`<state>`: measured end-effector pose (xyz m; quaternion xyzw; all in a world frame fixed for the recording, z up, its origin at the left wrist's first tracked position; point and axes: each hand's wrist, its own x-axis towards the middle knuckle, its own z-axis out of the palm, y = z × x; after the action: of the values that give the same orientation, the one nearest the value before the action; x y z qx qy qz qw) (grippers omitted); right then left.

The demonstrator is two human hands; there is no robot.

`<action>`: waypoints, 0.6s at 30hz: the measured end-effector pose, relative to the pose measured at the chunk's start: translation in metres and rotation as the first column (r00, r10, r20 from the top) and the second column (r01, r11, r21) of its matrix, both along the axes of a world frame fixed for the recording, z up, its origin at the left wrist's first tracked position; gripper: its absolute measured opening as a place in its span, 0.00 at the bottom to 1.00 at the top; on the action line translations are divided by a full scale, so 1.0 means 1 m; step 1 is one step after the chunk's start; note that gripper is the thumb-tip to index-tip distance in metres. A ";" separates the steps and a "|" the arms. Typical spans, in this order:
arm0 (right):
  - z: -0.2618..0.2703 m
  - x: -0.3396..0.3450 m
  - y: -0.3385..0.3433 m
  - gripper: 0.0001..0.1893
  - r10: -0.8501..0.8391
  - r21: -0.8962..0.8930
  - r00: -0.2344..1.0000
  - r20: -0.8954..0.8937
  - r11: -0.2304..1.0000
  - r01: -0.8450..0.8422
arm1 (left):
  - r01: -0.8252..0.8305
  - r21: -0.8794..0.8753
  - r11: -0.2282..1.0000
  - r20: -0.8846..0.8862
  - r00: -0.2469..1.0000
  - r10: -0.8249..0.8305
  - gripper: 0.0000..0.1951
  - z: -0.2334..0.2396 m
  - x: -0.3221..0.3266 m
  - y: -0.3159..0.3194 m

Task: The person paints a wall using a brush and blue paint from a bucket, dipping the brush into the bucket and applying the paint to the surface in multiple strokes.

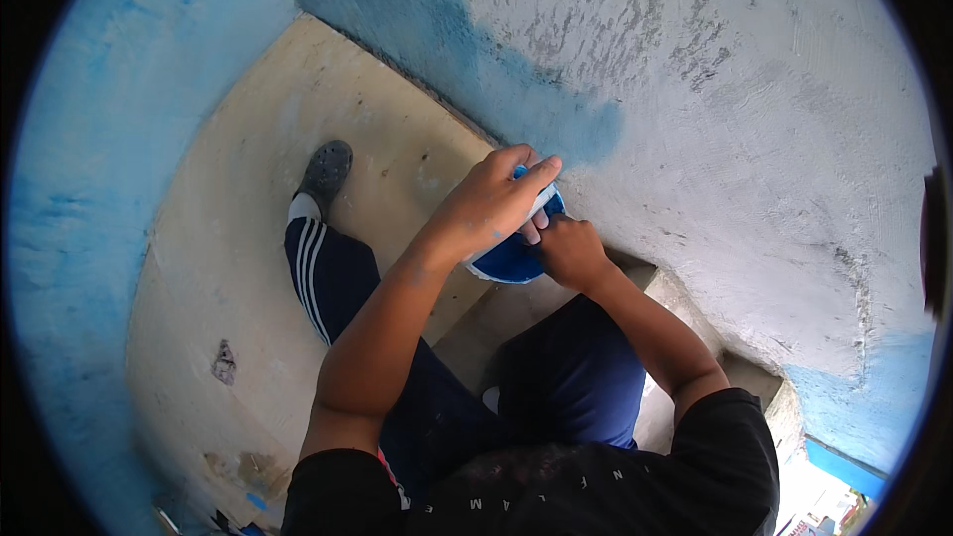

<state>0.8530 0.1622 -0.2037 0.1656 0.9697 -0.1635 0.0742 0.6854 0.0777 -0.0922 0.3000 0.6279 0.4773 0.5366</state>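
Note:
A round tub of blue paint [510, 262] with a whitish rim lies between my hands, near the wall's foot. My left hand [495, 201] reaches over the tub, its thumb and fingers curled around a pale, blue-stained object [546, 197] that I cannot identify for certain. Small blue paint marks show on this hand. My right hand [572, 249] is at the tub's right side, fingers bent inward at the rim; its fingertips are hidden, so its hold is unclear.
A wall [715, 126], part blue and part whitish, rises close on the right; another blue wall [82, 186] curves along the left. Below lies a stained beige landing [246, 238] where one foot in a dark clog [327, 167] stands. Steps [752, 376] drop away at lower right.

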 end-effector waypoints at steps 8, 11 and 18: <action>0.055 0.037 0.004 0.12 0.145 -0.072 0.909 -0.391 0.980 -0.187 | -0.110 0.037 0.993 -0.134 0.984 0.114 0.17 0.083 0.035 -0.046; 0.105 0.059 -0.009 0.11 0.005 -0.250 0.836 -0.548 0.953 -0.170 | -0.202 0.013 0.979 -0.131 0.971 0.202 0.18 0.120 0.055 -0.061; 0.168 0.101 -0.021 0.09 -0.196 -0.328 0.470 -0.861 0.919 -0.218 | -0.220 0.174 0.960 -0.157 0.956 0.247 0.20 0.221 0.096 -0.074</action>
<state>0.9537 0.1411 -0.0353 0.0325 0.8144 -0.4160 -0.4032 0.7815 0.0032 0.1293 0.3055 0.6652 0.5563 0.3934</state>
